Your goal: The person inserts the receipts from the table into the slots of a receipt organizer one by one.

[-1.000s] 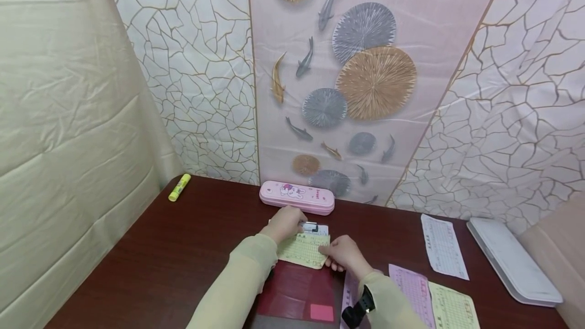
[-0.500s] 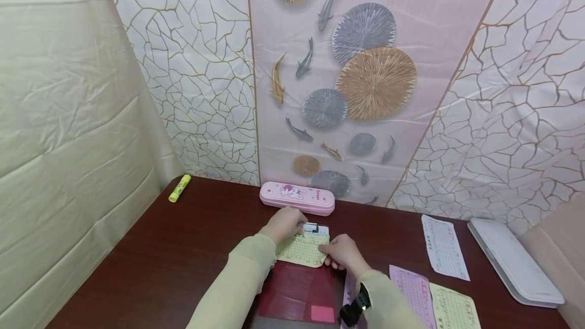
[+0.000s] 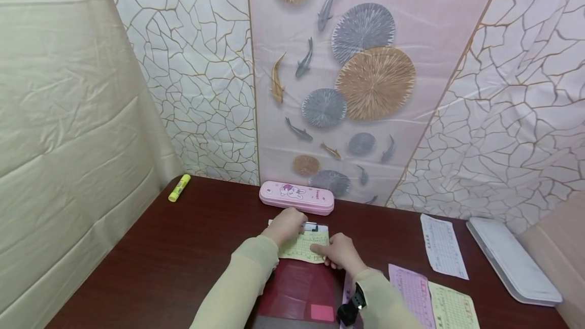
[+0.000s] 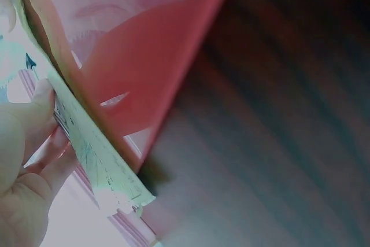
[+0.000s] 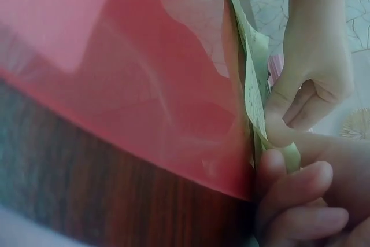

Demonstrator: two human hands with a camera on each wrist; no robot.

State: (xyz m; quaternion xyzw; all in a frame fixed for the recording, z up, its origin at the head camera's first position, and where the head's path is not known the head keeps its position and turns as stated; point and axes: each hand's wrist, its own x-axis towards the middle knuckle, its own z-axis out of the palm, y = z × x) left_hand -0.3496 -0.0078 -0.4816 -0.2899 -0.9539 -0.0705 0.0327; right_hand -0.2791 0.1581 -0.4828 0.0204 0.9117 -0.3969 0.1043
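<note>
A translucent red folder [image 3: 299,291] lies on the table before me, a dark metal clip [image 3: 313,227] near its far end. Over that end lies a yellow printed sheet [image 3: 297,252], its top reaching the clip. My left hand [image 3: 289,225] is beside the clip; in the left wrist view its thumb and fingers [image 4: 40,93] pinch the sheet's edge. My right hand [image 3: 340,253] pinches the sheet's right side, thumb on top and fingers curled below. The right wrist view shows the sheet [image 5: 252,85] bowed up, a corner folded between thumb and fingers.
A pink pencil case [image 3: 297,198] stands just behind the folder. A yellow glue stick [image 3: 180,188] lies far left. To the right are a purple sheet [image 3: 413,291], another yellow sheet [image 3: 452,306], a white sheet [image 3: 444,247] and a white case [image 3: 514,260] by the wall.
The yellow sheet has slid slightly away from me toward the clip, its near edge now higher. My right thumb has shifted left over it. The left hand stays by the clip.
</note>
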